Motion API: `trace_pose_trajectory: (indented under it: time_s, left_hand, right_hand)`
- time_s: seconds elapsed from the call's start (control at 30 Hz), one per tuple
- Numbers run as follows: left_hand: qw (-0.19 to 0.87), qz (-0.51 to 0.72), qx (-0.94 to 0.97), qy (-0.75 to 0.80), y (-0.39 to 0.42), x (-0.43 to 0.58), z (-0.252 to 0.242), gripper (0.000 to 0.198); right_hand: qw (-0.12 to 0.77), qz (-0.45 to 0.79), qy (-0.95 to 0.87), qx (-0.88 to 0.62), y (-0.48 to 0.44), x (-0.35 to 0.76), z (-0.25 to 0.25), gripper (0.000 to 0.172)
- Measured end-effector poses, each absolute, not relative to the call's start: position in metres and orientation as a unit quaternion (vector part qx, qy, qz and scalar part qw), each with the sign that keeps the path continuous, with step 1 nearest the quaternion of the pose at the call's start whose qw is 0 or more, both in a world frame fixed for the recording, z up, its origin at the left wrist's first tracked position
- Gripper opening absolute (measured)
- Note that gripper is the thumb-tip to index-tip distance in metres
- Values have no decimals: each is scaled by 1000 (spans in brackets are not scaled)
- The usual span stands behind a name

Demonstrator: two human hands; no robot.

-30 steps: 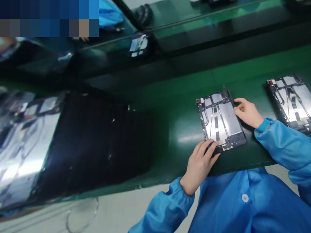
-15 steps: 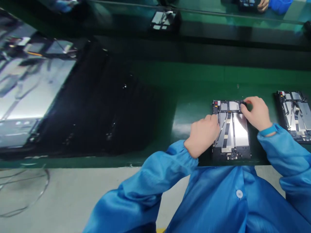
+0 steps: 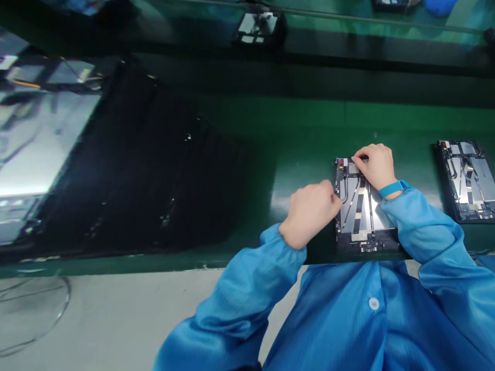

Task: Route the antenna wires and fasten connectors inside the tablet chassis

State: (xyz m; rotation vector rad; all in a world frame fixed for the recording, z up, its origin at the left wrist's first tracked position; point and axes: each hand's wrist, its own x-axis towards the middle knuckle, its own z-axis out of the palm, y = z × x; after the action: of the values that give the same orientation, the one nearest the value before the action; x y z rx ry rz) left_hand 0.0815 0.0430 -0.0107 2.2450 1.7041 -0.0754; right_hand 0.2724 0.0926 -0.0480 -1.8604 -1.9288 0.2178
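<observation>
An opened tablet point(image 3: 348, 219) lies flat on the green bench in front of me, its silver plates, dark flex cables and small boards exposed. My left hand point(image 3: 310, 212) is closed at the tablet's left edge, thumb and fingers pinched together. Whatever is between them is too small to make out. Over the tablet's top part reaches my right hand point(image 3: 374, 166), with its thumb and forefinger pinched near the upper edge. That hand covers the tablet's upper right part, and its fingertips hide anything they hold.
A second opened tablet point(image 3: 471, 180) lies to the right. Beyond a raised ledge sits another opened device point(image 3: 257, 27). At far left, a large, blurred opened device point(image 3: 42, 149) fills the view beside a dark area. Loose cables point(image 3: 58, 319) lie on the floor.
My right hand has moved left along the tablet's top, from its upper right corner towards the middle. My left hand has shifted slightly down and away from the tablet's left side.
</observation>
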Motion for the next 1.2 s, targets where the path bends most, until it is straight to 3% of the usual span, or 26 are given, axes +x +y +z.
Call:
trace_pose_trajectory:
  time_s: [0.23,0.37,0.5,0.73,0.93,1.2]
  left_hand:
    - [210,-42,736,642,33,54,-43,16]
    - [262,105,743,607,50,59,-52,22]
    - [379,246,722,523,75,66,-60,15]
    - [497,282,680,460,90,72,-69,15]
    - [626,258,601,426,97,67,-69,20]
    - [642,258,596,406,97,63,-71,19]
  right_hand:
    - [231,121,-706,-658,70,279,-44,11]
    - [228,142,-712,-649,65,279,-36,11]
    - [277,164,-694,-644,61,283,-32,10]
    - [368,223,-611,-665,55,281,-34,9]
    - [334,174,-664,-646,46,276,-34,11]
    - [243,132,-724,-632,33,266,-28,17]
